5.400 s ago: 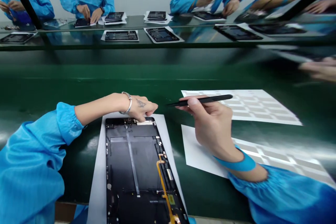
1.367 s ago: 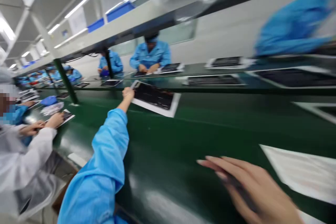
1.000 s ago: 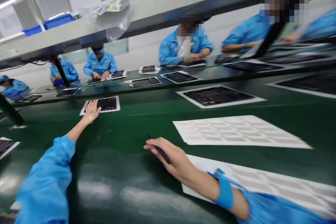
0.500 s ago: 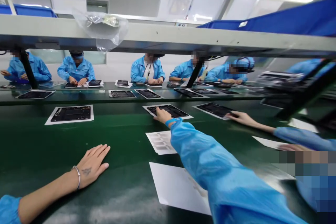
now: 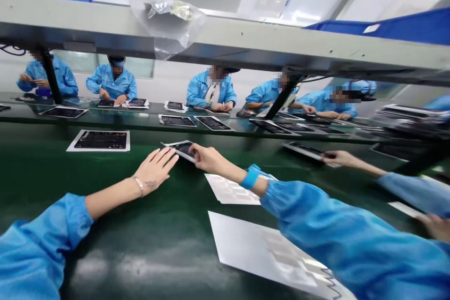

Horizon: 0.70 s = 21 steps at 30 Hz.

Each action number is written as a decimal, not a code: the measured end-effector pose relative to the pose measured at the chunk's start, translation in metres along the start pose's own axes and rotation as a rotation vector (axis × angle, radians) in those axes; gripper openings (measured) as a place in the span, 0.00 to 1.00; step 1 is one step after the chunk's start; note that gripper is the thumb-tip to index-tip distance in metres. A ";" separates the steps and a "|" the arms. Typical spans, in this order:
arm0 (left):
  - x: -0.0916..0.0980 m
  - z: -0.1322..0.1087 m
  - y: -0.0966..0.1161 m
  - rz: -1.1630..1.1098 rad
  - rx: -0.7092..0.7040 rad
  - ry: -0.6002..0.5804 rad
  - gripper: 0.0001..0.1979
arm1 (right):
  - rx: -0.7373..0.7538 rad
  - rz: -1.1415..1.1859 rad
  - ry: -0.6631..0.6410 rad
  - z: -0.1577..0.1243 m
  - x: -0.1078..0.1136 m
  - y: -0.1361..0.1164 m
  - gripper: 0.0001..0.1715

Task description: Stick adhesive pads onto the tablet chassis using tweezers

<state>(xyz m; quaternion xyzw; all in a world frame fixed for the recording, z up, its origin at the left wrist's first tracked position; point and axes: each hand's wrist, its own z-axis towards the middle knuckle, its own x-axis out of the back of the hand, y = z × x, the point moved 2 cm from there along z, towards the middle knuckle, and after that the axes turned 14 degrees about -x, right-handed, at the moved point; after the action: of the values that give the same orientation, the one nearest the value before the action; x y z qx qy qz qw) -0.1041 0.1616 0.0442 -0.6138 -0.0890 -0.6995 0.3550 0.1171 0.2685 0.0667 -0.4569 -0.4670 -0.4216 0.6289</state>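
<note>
My right hand (image 5: 210, 157) pinches the right edge of a flat black device panel (image 5: 183, 148) that has a white sheet under it. The panel is partly hidden by my fingers and looks slightly tilted. My left hand (image 5: 155, 172), a bracelet on its wrist, reaches to the panel's left side with fingers stretched out. Its fingertips overlap the left edge in view; whether they press on it I cannot tell. Below my right forearm lies a small printed sheet (image 5: 228, 190), with a larger white sheet (image 5: 242, 239) nearer to me.
Another black panel on white paper (image 5: 100, 140) lies left on the green work surface (image 5: 147, 239). At right, a co-worker's hand (image 5: 339, 158) holds a similar panel (image 5: 304, 151). A shelf beam (image 5: 246, 40) crosses overhead; several co-workers sit behind more panels.
My right hand has drawn the panel left and towards me, tilting it. My left hand has moved up and right from the bare surface to the panel. The co-worker's panel at right has lifted.
</note>
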 end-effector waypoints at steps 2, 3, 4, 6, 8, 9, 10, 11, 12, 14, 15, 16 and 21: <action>0.015 0.016 0.003 0.080 -0.008 -0.046 0.24 | 0.103 0.055 -0.037 -0.041 0.008 -0.024 0.25; 0.023 0.020 0.008 0.091 -0.018 -0.077 0.19 | 0.136 0.081 -0.052 -0.063 0.014 -0.033 0.24; 0.033 0.020 0.016 0.088 -0.039 -0.106 0.15 | 0.175 0.118 -0.062 -0.085 0.022 -0.039 0.22; 0.053 0.010 0.039 0.059 -0.102 -0.146 0.14 | 0.299 0.293 -0.011 -0.128 0.042 -0.043 0.17; 0.072 -0.011 0.068 0.036 -0.186 -0.193 0.14 | 0.265 0.465 0.071 -0.164 0.064 -0.034 0.14; 0.079 -0.025 0.083 0.007 -0.229 -0.225 0.13 | 0.207 0.552 0.119 -0.179 0.074 -0.025 0.13; 0.083 -0.040 0.098 -0.033 -0.264 -0.242 0.14 | 0.134 0.633 0.163 -0.193 0.082 -0.014 0.13; 0.085 -0.055 0.112 -0.074 -0.288 -0.242 0.14 | 0.053 0.698 0.208 -0.205 0.088 -0.002 0.13; 0.085 -0.071 0.126 -0.123 -0.319 -0.223 0.15 | -0.027 0.743 0.253 -0.216 0.092 0.012 0.13; 0.080 -0.098 0.149 -0.227 -0.385 -0.170 0.17 | -0.180 0.755 0.319 -0.234 0.092 0.043 0.13; 0.077 -0.107 0.158 -0.292 -0.419 -0.157 0.17 | -0.252 0.743 0.338 -0.242 0.089 0.059 0.14; 0.074 -0.112 0.163 -0.362 -0.448 -0.155 0.16 | -0.321 0.747 0.336 -0.249 0.083 0.076 0.14; 0.074 -0.050 0.160 -0.524 -0.498 -0.178 0.14 | -0.573 1.047 0.095 -0.270 0.034 0.143 0.19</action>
<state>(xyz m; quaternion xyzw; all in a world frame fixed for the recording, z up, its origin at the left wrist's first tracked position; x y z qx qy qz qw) -0.0460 -0.0123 0.0508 -0.6961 -0.1009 -0.7108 -0.0054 0.3156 0.0360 0.0342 -0.7582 -0.0187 -0.1846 0.6250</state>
